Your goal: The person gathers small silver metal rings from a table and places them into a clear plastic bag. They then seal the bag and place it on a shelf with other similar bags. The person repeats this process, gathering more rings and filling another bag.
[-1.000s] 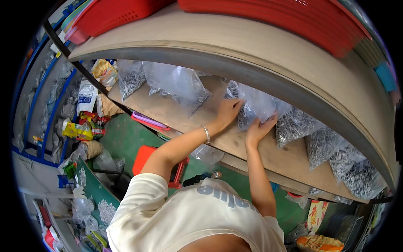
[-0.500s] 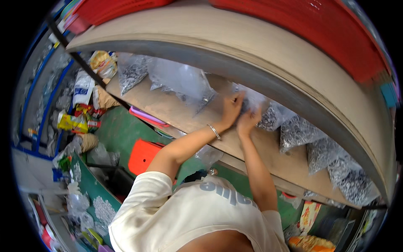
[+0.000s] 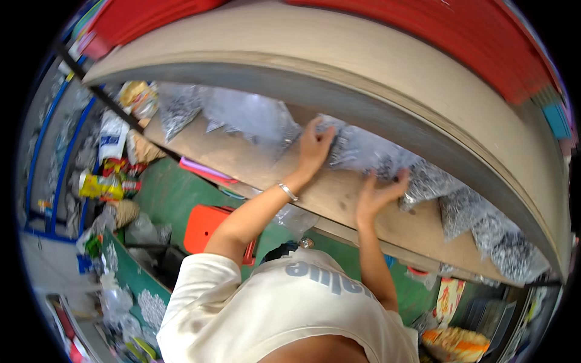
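Observation:
My left hand (image 3: 314,148), with a silver bangle at its wrist, reaches onto the wooden shelf board (image 3: 357,187). Its fingers are apart and curved at the left side of a clear plastic bag (image 3: 363,151) of small grey metal-looking parts. Lower and to the right, my right hand (image 3: 380,198) is open, thumb and fingers spread, just in front of the same row. Close to its fingertips lies another clear bag (image 3: 426,181) of such parts. To the left of my left hand stands a large cloudy bag (image 3: 245,115). Contact with the bags is hard to make out.
An upper shelf (image 3: 181,60) overhangs the bags, carrying red bins (image 3: 417,36). More filled bags (image 3: 514,254) line the right end. Below are an orange-red stool (image 3: 204,230) and a green table (image 3: 130,281) with small parts. Blue racking (image 3: 45,163) stands left.
My hands have parted: the left moved slightly left and up, the right moved right and down. The bag that was between them now rests on the shelf. The view has shifted slightly.

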`<act>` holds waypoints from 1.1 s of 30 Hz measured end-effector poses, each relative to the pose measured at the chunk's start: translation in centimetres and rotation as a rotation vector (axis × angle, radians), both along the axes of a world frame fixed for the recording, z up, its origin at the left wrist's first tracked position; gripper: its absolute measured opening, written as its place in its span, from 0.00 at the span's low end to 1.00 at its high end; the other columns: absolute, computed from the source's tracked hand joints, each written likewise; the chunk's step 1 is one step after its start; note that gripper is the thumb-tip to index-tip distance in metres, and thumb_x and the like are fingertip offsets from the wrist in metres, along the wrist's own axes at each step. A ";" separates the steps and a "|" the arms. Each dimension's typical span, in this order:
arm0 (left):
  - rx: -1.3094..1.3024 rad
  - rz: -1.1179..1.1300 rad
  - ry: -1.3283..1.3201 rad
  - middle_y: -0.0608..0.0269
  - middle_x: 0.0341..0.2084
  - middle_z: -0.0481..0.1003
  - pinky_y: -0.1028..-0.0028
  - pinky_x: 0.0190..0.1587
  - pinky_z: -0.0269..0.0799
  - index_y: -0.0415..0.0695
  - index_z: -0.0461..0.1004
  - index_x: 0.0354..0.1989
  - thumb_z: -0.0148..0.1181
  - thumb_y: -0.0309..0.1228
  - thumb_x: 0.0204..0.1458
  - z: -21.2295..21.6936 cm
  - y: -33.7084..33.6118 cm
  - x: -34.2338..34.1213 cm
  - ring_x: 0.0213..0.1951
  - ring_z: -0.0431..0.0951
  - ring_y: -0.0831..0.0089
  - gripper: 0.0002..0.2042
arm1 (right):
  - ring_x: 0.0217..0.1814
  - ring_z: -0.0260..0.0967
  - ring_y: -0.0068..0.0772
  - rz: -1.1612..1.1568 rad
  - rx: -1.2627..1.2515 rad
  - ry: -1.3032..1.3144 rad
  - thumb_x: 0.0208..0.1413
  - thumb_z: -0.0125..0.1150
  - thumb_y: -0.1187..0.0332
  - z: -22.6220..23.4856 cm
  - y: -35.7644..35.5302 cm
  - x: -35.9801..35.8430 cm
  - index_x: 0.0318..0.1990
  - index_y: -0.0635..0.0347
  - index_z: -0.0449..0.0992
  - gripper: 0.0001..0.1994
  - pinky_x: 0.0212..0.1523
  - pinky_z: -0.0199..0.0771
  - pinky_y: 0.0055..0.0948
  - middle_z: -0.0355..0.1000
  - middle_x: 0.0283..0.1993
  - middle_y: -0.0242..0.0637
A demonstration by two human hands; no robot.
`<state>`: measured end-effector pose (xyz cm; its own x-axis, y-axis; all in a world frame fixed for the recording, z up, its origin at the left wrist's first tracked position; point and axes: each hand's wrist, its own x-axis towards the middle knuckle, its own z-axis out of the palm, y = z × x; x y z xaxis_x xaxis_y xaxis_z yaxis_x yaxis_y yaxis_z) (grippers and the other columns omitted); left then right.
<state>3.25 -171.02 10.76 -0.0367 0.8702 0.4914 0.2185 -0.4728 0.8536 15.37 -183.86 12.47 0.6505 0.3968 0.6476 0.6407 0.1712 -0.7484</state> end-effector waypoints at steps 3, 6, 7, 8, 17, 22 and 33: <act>-0.190 0.030 -0.013 0.57 0.20 0.73 0.74 0.27 0.66 0.35 0.65 0.49 0.61 0.41 0.47 2.1 -2.1 0.6 0.22 0.71 0.73 0.26 | 0.62 0.51 0.46 0.043 -0.120 0.037 0.50 0.58 0.74 -1.3 -0.8 2.2 0.61 0.72 0.50 0.32 0.62 0.47 0.38 0.55 0.58 0.52; -0.297 0.023 -0.016 0.56 0.20 0.73 0.71 0.29 0.68 0.36 0.64 0.50 0.64 0.42 0.44 2.3 -2.9 -0.4 0.24 0.73 0.68 0.29 | 0.58 0.54 0.48 0.126 -0.183 0.053 0.50 0.57 0.76 -1.7 -0.2 2.4 0.57 0.74 0.56 0.27 0.60 0.52 0.38 0.58 0.56 0.52; -0.308 0.023 0.011 0.55 0.22 0.73 0.70 0.31 0.69 0.36 0.64 0.50 0.64 0.42 0.42 2.2 -2.8 -0.6 0.26 0.74 0.66 0.30 | 0.57 0.55 0.49 0.129 -0.224 0.043 0.49 0.57 0.77 -1.4 0.2 3.6 0.55 0.74 0.59 0.25 0.59 0.53 0.39 0.58 0.56 0.53; -0.322 0.023 0.039 0.53 0.23 0.74 0.68 0.33 0.69 0.36 0.64 0.50 0.65 0.42 0.41 1.5 -2.4 -0.8 0.28 0.75 0.64 0.31 | 0.55 0.56 0.51 0.131 -0.266 0.035 0.49 0.57 0.77 -1.1 0.5 3.7 0.53 0.75 0.63 0.23 0.58 0.55 0.40 0.58 0.55 0.54; -0.109 0.179 0.300 0.47 0.24 0.74 0.61 0.32 0.68 0.39 0.74 0.35 0.60 0.39 0.46 -0.8 0.3 -0.9 0.29 0.74 0.51 0.15 | 0.60 0.57 0.40 0.206 -0.038 0.284 0.59 0.47 0.74 -4.9 3.5 4.1 0.53 0.76 0.64 0.17 0.53 0.63 0.30 0.58 0.61 0.50; -0.112 0.128 0.278 0.48 0.23 0.73 0.58 0.30 0.68 0.42 0.75 0.28 0.52 0.31 0.51 0.1 -0.8 -0.8 0.29 0.73 0.49 0.07 | 0.64 0.54 0.39 0.409 -0.230 0.440 0.61 0.46 0.68 -3.5 3.9 2.1 0.55 0.76 0.62 0.19 0.60 0.54 0.31 0.60 0.60 0.51; -0.125 0.221 0.110 0.45 0.24 0.73 0.58 0.30 0.67 0.40 0.76 0.31 0.52 0.29 0.51 0.3 -1.0 -2.8 0.29 0.72 0.46 0.07 | 0.45 0.63 0.28 0.443 -0.056 -0.106 0.62 0.46 0.66 -3.7 9.2 -1.1 0.54 0.72 0.63 0.18 0.49 0.61 0.24 0.68 0.44 0.38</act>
